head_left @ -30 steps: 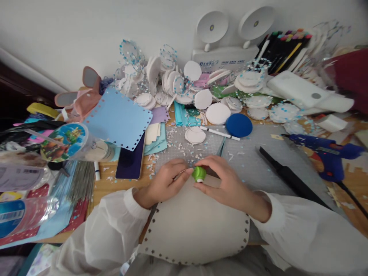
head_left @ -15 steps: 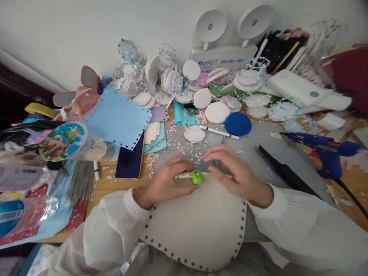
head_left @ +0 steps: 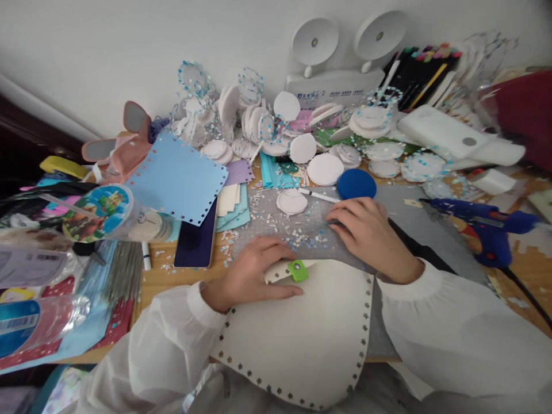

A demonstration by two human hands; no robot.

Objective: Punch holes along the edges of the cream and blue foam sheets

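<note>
A cream sheet (head_left: 310,333) with small flower-shaped holes along its edges lies in front of me, its near edge over my lap. The small green punch (head_left: 297,271) rests at its far edge, beside a folded strip with holes. My left hand (head_left: 256,273) lies over the sheet's far left edge, fingers apart, thumb just below the punch. Right of it, my right hand (head_left: 366,236) is over the grey mat (head_left: 263,221), its thumb and fingertips close around a thin dark item too small to make out.
Behind the hands are a blue round lid (head_left: 356,184), a white pen (head_left: 317,196) and white discs (head_left: 325,168). A blue glue gun (head_left: 487,221) lies right. On the left are a phone (head_left: 194,244), blue sheet (head_left: 176,175) and cup (head_left: 101,213).
My right hand has moved right and away from the punch, down to the mat. The left thumb has come off the punch, which now sits turned, and the strip's holes show.
</note>
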